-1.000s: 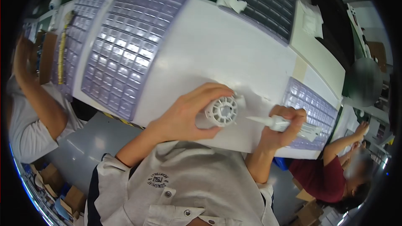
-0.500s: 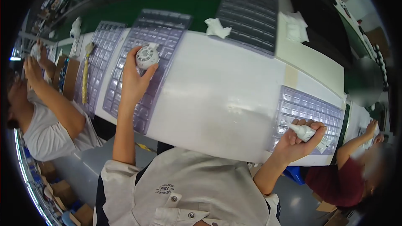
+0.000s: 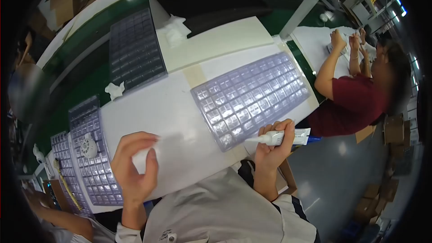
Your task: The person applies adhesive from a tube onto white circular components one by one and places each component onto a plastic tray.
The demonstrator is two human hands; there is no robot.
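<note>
My left hand hovers over the white work surface with thumb and fingers apart and nothing between them. My right hand is closed around a white squeeze tube with a thin nozzle pointing left. The nozzle tip is by the near edge of a clear plastic compartment tray. To the left of my left hand, a round white vented part rests on another clear compartment tray.
A dark-looking compartment tray lies at the back, with a crumpled white tissue at its corner. Another tissue sits near a black sheet. A yellow-wrapped tool lies far left. A co-worker in a red shirt sits at right.
My left hand has let go of the round white part on the left tray and moved right. The view has turned right. My right hand still holds the tube.
</note>
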